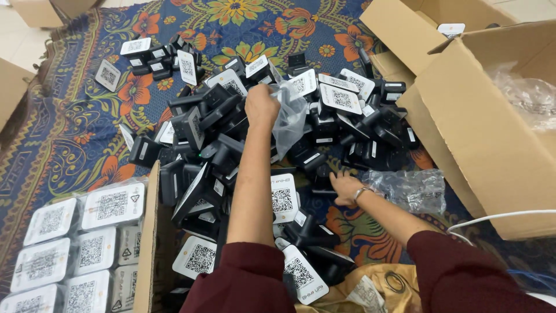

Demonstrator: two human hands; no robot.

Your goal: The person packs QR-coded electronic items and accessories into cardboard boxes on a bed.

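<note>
From the head camera, the person leans over a heap of small black devices [231, 133], each with a white code-printed face, spread across a floral patterned mat [87, 116]. The left hand [262, 105] reaches to about twelve o'clock of the heap with its fingers curled shut on a clear plastic bag [289, 119], which hangs crumpled to the hand's three o'clock, above the devices. The right hand [346, 186] lies low at roughly four o'clock of the pile, fingers spread and flat, touching a black device at the heap's edge; whether it has actually pinched anything cannot be told. By the look of it, the step in hand is bagging: one hand keeps the bag ready while the other picks a unit. The next move would call for a firm hold on a single device and an opened bag mouth, which is collapsed for now. A second, crinkled plastic bag [414, 190] lies just beside the right wrist at three o'clock. Room is tight: the open cardboard box [480, 139] walls off the right side from one to four o'clock, and a box of packed white-faced units [81, 243] with its cardboard flap [152, 232] hems in the eight o'clock side. Bare mat shows at nine to eleven o'clock, the freest space to move into. A white cable [498, 217] crosses near the right sleeve and could snag.
</note>
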